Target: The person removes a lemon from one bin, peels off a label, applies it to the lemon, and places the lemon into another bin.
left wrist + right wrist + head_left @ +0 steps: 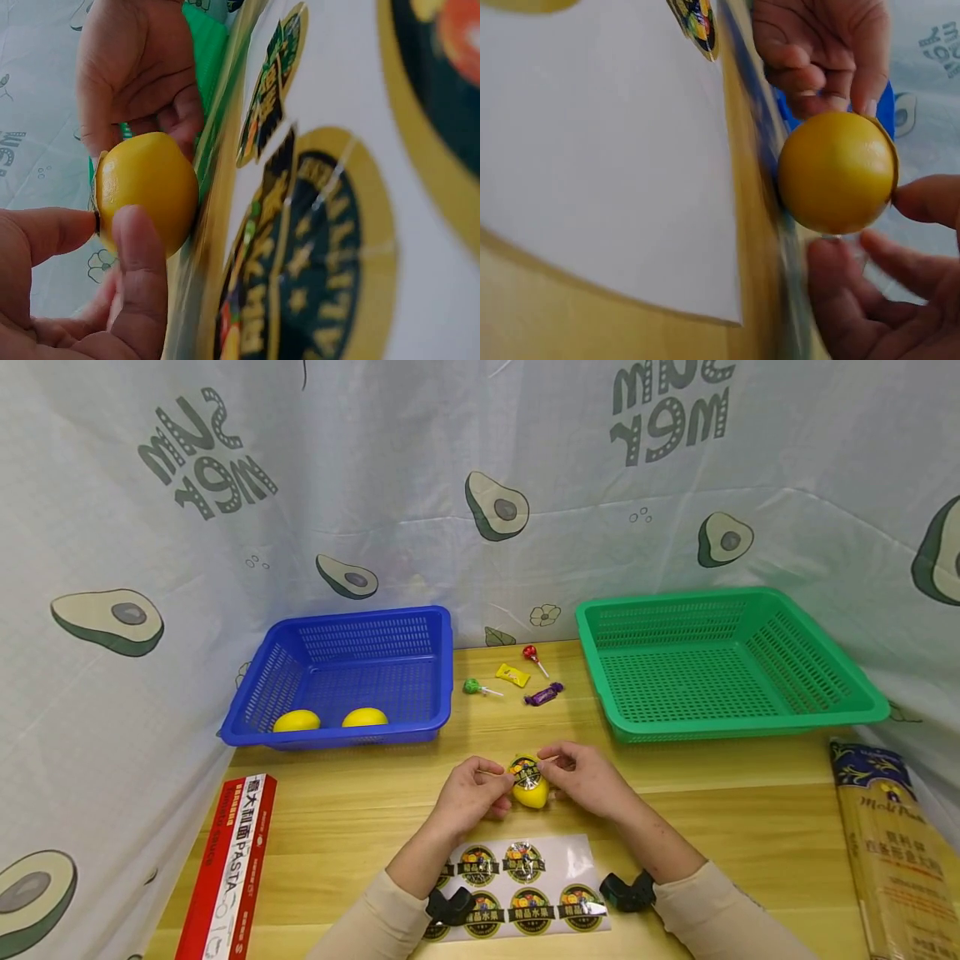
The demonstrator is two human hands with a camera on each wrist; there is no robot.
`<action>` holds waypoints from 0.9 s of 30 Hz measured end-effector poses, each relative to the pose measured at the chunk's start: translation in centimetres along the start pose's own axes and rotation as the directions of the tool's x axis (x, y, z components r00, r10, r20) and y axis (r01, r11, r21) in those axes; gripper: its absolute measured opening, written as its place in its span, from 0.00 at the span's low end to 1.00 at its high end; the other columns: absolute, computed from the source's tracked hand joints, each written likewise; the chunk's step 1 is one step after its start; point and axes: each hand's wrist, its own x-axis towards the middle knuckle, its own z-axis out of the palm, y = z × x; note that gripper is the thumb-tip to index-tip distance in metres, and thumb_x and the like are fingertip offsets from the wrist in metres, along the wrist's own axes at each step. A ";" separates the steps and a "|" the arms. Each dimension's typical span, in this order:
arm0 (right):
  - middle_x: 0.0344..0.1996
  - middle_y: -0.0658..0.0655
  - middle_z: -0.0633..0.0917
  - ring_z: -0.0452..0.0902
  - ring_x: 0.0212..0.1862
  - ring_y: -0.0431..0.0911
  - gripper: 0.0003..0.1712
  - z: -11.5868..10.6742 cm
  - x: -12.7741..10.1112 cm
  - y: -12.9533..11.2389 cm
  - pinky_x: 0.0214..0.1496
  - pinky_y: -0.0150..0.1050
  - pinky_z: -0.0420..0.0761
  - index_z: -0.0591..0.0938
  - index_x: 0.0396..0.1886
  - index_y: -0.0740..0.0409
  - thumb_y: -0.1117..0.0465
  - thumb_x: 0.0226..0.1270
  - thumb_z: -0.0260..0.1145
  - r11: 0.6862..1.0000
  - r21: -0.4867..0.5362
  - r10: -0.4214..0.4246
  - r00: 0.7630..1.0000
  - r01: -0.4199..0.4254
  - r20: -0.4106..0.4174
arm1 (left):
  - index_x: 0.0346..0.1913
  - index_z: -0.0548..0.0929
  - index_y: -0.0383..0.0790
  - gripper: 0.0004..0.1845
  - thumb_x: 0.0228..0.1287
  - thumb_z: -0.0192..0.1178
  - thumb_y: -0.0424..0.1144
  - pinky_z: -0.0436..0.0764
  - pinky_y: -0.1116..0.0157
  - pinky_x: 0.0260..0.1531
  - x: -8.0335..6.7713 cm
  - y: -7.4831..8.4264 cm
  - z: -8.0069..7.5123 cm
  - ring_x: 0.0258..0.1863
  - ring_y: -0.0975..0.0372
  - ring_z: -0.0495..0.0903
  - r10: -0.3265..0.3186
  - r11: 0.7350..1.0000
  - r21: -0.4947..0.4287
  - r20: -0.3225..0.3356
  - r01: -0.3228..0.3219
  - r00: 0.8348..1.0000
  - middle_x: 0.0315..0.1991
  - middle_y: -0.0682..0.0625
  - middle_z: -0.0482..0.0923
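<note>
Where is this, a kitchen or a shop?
Neither, probably: it looks like a makeshift sorting table. An avocado-print cloth hangs around a wooden table with a blue basket, a green basket and a sticker sheet.

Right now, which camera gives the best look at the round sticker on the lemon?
The head view: the sticker faces up on the lemon, its dark printed face showing between both hands. The left wrist view catches only its thin edge beside the lemon. The right wrist view likewise shows just an edge.
</note>
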 end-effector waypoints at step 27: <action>0.30 0.51 0.83 0.75 0.29 0.41 0.17 1.6 -3.5 -3.7 0.31 0.34 0.77 0.82 0.54 0.50 0.47 0.73 0.65 0.937 -0.268 -0.293 0.924 0.225 -0.248 | 0.72 0.60 0.39 0.22 0.84 0.44 0.46 0.84 0.65 0.46 -3.6 1.8 2.2 0.38 0.61 0.81 0.281 0.957 0.010 0.238 -0.291 0.930 0.53 0.29 0.78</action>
